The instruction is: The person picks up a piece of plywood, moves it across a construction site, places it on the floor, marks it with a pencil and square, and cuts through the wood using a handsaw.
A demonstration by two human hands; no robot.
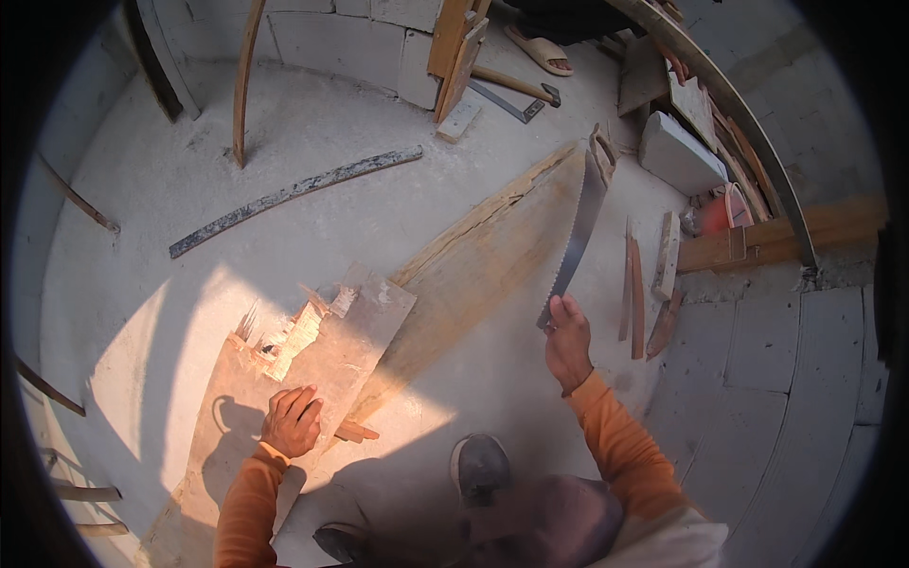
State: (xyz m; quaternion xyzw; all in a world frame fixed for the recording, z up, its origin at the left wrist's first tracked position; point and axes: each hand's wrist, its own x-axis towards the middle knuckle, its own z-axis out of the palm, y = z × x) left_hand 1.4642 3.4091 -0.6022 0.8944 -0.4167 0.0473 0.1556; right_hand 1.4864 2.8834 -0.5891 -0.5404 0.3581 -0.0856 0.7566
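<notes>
One handsaw (579, 237) in right hand (568, 348), handle (605, 163) outward.

No text, label, number or sign can be read anywhere. None is legible on the saw (580, 227) or the splintered board (352, 343). Any markings on the metal square (502, 103) or the red object (716, 217) are too small to make out.

Left hand (292, 422) resting on splintered board (336, 358), right hand (568, 348) holding handsaw (584, 222) by its blade end
</notes>
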